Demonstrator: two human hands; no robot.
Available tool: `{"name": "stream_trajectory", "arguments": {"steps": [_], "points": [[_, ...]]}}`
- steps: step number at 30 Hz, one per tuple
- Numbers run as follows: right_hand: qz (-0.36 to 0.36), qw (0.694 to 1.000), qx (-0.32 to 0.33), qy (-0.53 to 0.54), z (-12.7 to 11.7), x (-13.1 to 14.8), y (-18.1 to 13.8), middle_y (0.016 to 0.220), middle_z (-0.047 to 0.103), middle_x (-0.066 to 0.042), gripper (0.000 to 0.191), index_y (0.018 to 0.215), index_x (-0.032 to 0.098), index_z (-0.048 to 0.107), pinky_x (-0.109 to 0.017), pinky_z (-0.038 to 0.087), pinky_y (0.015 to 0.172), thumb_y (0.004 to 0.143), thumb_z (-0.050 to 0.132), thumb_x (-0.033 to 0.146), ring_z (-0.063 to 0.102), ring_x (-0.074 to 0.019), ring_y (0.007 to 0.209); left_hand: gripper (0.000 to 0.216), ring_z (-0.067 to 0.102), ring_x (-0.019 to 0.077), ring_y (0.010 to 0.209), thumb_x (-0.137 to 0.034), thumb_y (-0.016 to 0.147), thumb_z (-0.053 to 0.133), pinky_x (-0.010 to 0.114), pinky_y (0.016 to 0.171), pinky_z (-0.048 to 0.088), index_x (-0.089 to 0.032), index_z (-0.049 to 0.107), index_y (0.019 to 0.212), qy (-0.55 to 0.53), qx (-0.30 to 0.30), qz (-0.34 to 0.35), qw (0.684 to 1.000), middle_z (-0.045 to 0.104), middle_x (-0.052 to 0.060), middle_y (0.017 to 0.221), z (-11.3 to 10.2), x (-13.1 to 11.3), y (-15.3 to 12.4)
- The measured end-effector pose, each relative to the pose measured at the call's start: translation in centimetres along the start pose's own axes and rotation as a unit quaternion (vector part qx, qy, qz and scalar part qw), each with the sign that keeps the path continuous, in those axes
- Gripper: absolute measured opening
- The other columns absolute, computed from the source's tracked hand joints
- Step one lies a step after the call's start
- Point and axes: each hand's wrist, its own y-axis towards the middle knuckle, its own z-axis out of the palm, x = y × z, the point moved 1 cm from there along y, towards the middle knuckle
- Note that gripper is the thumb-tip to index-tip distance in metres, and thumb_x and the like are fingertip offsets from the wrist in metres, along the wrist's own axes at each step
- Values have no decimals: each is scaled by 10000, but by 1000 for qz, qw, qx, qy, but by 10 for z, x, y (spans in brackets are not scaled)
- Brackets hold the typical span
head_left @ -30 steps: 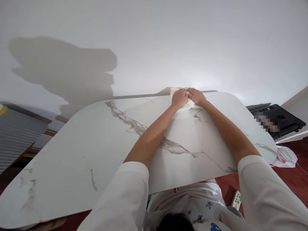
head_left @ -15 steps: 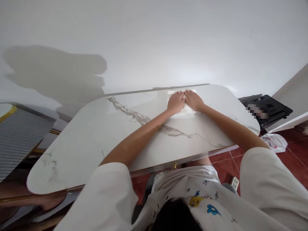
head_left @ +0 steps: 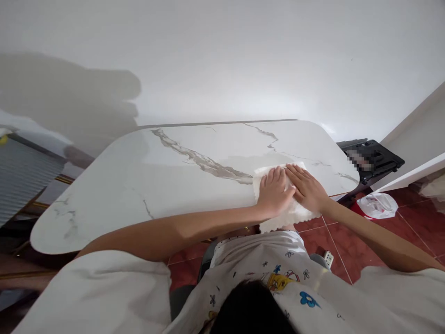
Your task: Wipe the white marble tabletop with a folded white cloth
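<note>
A thin white cloth [head_left: 294, 215] with a wavy edge lies near the front edge of the white marble-patterned table [head_left: 174, 188], its near part hanging past that edge. My left hand [head_left: 276, 192] presses flat on the cloth, fingers stretched out and pointing away from me. Beside it, my right hand [head_left: 308, 185] also rests flat on the cloth, its fingers slanting toward the left. The two hands touch around the thumbs. Under the palms, the middle of the cloth is hidden.
A white wall [head_left: 222, 60] rises behind the table. Right of it stands a black case [head_left: 378, 160], with a white plastic bag [head_left: 378, 205] on the red tiled floor. A power strip [head_left: 327, 259] lies near my seat. At left is a grey ribbed piece of furniture [head_left: 28, 174].
Both hands have drawn the cloth toward me, from the table's far side to its front edge, and slightly right. My elbows have bent outward, and the view has shifted a little.
</note>
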Motion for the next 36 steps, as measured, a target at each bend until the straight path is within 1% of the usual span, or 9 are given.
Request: {"name": "stream_trajectory", "arguments": {"steps": [5, 9, 14, 18, 21, 24, 27, 30, 36], "points": [[12, 1000, -3, 16, -10, -52, -12, 1520, 315, -6, 565, 1509, 282, 224, -523, 284, 1159, 954, 238, 388, 243, -230, 1418, 605, 144, 218, 1454, -380, 889, 310, 410, 1192, 165, -185, 310, 1461, -28, -19, 51, 998, 235, 39, 1559, 22, -33, 30], [29, 999, -17, 4, -11, -90, 8, 1513, 342, -28, 552, 1488, 236, 300, -523, 281, 1157, 955, 232, 362, 259, -239, 1414, 568, 168, 195, 1450, -291, 908, 250, 388, 1196, 147, -155, 323, 1454, -31, -26, 67, 997, 256, 36, 1556, 22, -43, 67], [28, 999, -11, -12, -1, -122, 69, 1501, 371, -59, 544, 1453, 175, 372, -503, 269, 1158, 942, 252, 318, 291, -249, 1404, 534, 208, 188, 1438, -243, 929, 223, 356, 1183, 162, -122, 345, 1434, -11, -71, 61, 996, 301, 62, 1540, 10, -25, 123], [41, 999, -12, -14, 10, -143, 125, 1500, 372, -92, 551, 1432, 109, 397, -462, 252, 1166, 928, 253, 281, 294, -245, 1403, 482, 307, 201, 1386, -192, 925, 240, 358, 1157, 213, -99, 446, 1351, 14, -133, 81, 988, 429, 97, 1459, -3, -4, 168], [33, 999, -30, -9, 16, -157, 158, 1481, 408, -84, 538, 1422, 135, 413, -484, 274, 1148, 928, 250, 275, 315, -247, 1394, 445, 369, 209, 1336, -172, 922, 254, 376, 1135, 249, -130, 500, 1291, 29, -161, 95, 982, 496, 95, 1395, -11, 6, 199], [24, 998, -48, 10, 17, -170, 182, 1437, 475, -61, 507, 1384, 189, 465, -483, 318, 1115, 923, 268, 265, 371, -243, 1361, 433, 377, 231, 1325, -185, 925, 279, 394, 1124, 260, -128, 502, 1291, 48, -172, 98, 979, 509, 109, 1376, -15, 12, 227], [44, 997, -58, 28, 15, -179, 202, 1393, 520, -58, 484, 1338, 204, 512, -454, 381, 1058, 912, 287, 250, 445, -243, 1296, 444, 366, 243, 1333, -186, 924, 284, 392, 1121, 256, -103, 491, 1307, 65, -172, 104, 977, 485, 123, 1400, -17, 16, 254], [57, 996, -56, 30, 15, -188, 220, 1385, 528, -48, 474, 1318, 207, 526, -435, 399, 1032, 906, 293, 239, 460, -241, 1274, 446, 352, 256, 1342, -186, 920, 289, 406, 1124, 245, -99, 488, 1309, 66, -174, 105, 977, 459, 131, 1424, -20, 22, 277], [68, 996, -45, 20, 21, -204, 244, 1377, 536, -43, 469, 1319, 198, 529, -414, 366, 1066, 918, 288, 233, 452, -228, 1284, 412, 435, 276, 1252, -182, 903, 308, 431, 1084, 294, -112, 540, 1236, 61, -174, 111, 977, 568, 148, 1280, -26, 29, 301]]}}
